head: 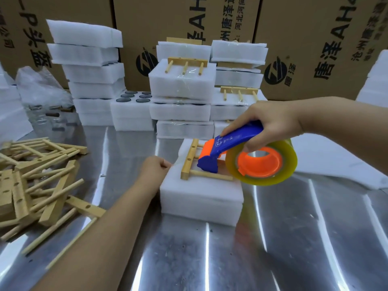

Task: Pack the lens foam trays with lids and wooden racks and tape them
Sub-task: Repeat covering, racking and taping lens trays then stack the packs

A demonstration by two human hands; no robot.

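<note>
Count, bench. Foam pack (201, 194) in front of me: one, with one wooden rack (190, 160) on top. Tape dispenser (237, 141): one, in my right hand (270, 120), carrying one tape roll (262, 162). With my left hand (155, 166), two hands. Rear stacks: rack A (186, 63) and rack B (239, 91), three pegs each. Loose rack pile (42, 185): too tangled to count. Cartons (315, 49): at least three.

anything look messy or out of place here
The loose wooden racks on the left lie in a tangled heap, crossing at all angles. The tall foam stack at back left is staggered. The pack under the tape dispenser sits square.
</note>
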